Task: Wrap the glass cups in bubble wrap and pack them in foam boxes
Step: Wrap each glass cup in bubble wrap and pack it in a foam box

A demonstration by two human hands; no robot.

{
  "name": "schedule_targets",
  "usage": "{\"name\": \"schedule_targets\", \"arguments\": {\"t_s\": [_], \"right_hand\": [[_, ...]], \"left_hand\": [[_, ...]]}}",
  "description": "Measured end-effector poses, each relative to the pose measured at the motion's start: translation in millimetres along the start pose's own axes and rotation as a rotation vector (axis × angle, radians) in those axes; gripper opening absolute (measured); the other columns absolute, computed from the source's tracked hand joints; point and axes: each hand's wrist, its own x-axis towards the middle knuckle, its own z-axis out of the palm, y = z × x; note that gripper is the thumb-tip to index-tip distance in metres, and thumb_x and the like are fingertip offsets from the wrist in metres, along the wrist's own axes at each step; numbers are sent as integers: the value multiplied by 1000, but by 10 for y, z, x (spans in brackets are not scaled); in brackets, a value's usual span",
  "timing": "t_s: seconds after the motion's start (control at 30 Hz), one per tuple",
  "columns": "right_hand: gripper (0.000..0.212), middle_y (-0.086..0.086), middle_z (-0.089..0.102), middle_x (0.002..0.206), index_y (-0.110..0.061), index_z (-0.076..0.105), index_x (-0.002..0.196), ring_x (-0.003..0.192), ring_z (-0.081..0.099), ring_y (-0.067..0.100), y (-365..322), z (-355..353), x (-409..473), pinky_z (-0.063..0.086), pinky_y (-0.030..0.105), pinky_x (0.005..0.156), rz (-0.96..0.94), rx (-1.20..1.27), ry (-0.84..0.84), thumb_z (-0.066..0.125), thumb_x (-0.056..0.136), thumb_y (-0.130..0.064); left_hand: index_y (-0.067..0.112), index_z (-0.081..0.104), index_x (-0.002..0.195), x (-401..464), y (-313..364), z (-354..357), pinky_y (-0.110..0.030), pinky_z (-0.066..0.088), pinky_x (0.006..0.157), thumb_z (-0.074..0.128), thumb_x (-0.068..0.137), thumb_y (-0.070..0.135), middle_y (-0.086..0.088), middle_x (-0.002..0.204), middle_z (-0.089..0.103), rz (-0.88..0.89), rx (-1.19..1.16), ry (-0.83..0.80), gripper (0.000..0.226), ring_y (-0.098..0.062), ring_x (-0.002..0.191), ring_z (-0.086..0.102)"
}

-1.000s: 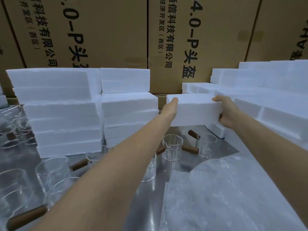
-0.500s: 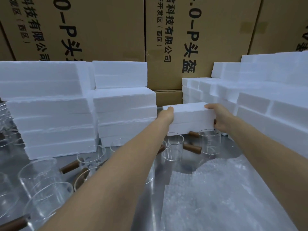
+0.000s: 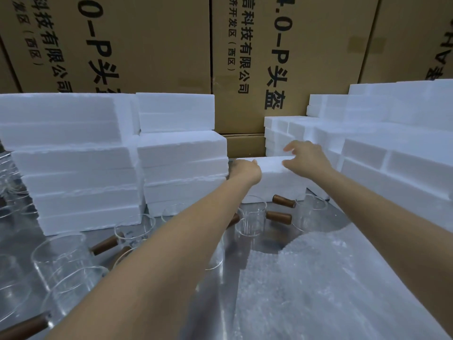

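Note:
A white foam box (image 3: 277,184) rests on the metal table between two foam stacks. My left hand (image 3: 246,171) presses against its left end. My right hand (image 3: 304,157) hovers at its top right edge with the fingers spread, just off the foam. Clear glass cups with brown wooden handles stand in front of the box, one (image 3: 252,218) in the middle and another (image 3: 310,214) to its right. More glass cups (image 3: 63,263) crowd the near left. A sheet of bubble wrap (image 3: 318,285) lies at the near right.
Stacks of foam boxes rise at the left (image 3: 73,165), centre-left (image 3: 181,153) and right (image 3: 392,148). Large brown cardboard cartons (image 3: 147,45) with printed characters wall off the back. The metal table (image 3: 215,303) shows between the cups and the wrap.
The foam box has come down from mid-air onto the table behind the cups. My right hand has let go of its right end and opened above it; my left hand stays at the left end.

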Motion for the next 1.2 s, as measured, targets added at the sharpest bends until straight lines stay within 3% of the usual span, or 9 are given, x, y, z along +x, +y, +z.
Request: {"name": "schedule_targets", "arguments": {"t_s": [0.13, 0.23, 0.37, 0.43, 0.57, 0.73, 0.87, 1.03, 1.2], "right_hand": [[9, -2, 62, 107, -29, 61, 84, 89, 55, 16, -131, -5, -71, 45, 28, 70, -114, -89, -153, 56, 86, -21], [21, 0, 60, 111, -29, 61, 95, 90, 54, 16, -122, 24, -106, 47, 29, 73, -116, -131, -182, 51, 86, -13], [35, 4, 50, 124, -26, 61, 114, 113, 44, 23, -164, 75, -89, 43, 34, 80, -161, -234, -152, 47, 87, -10], [38, 4, 51, 125, -26, 56, 119, 119, 39, 23, -176, 114, -82, 40, 33, 76, -151, -251, -149, 45, 87, -9], [41, 4, 55, 119, -24, 44, 123, 90, 45, 20, -121, 190, -90, 36, 28, 60, -88, -254, -164, 43, 86, -7], [40, 5, 52, 119, -23, 42, 123, 91, 41, 22, -93, 201, -83, 37, 35, 69, -73, -335, -127, 42, 87, -8], [39, 5, 53, 113, -21, 41, 123, 90, 43, 23, -71, 183, -56, 37, 35, 71, -51, -331, -149, 38, 87, -7], [44, 3, 49, 96, -21, 36, 130, 90, 46, 24, -29, 213, -51, 37, 35, 72, -16, -302, -185, 37, 88, -8], [57, 7, 45, 138, -21, 27, 144, 123, 41, 28, -82, 157, -144, 39, 40, 96, 12, -283, -219, 37, 89, -10]], "left_hand": [[8, 36, 138, -225, -7, 40, -35, 41, 89, 59, 92, 24, -10, 145, 25, 333, 370, 154, 53, -28, 128, 34], [10, 50, 125, -229, -57, 34, -29, 40, 77, 64, 84, 13, -9, 129, 35, 493, 587, 238, 43, -24, 112, 40], [9, 50, 126, -167, -38, 29, -34, 43, 81, 52, 90, 14, -10, 133, 38, 418, 648, 105, 36, -26, 118, 42], [9, 47, 129, -128, -21, 20, -34, 44, 80, 49, 93, 16, -10, 137, 34, 372, 638, 21, 37, -27, 120, 42], [7, 43, 133, -62, -14, 52, -33, 40, 79, 45, 93, 14, -10, 141, 33, 366, 558, -39, 41, -28, 122, 39], [4, 14, 149, -32, -57, 110, -37, 35, 99, 46, 94, 18, -14, 153, 16, 55, 153, -81, 65, -32, 137, 25], [0, 19, 145, 33, -53, 90, -29, 37, 74, 47, 96, 17, -15, 136, 43, -61, -80, -181, 60, -24, 108, 48], [0, 13, 148, -3, -19, 87, -30, 38, 80, 45, 97, 17, -17, 140, 41, -14, -46, -207, 62, -27, 120, 47], [-2, 47, 127, -239, 46, -36, -25, 30, 53, 38, 95, 9, -24, 117, 56, 160, 86, -230, 36, -17, 73, 42]]}}
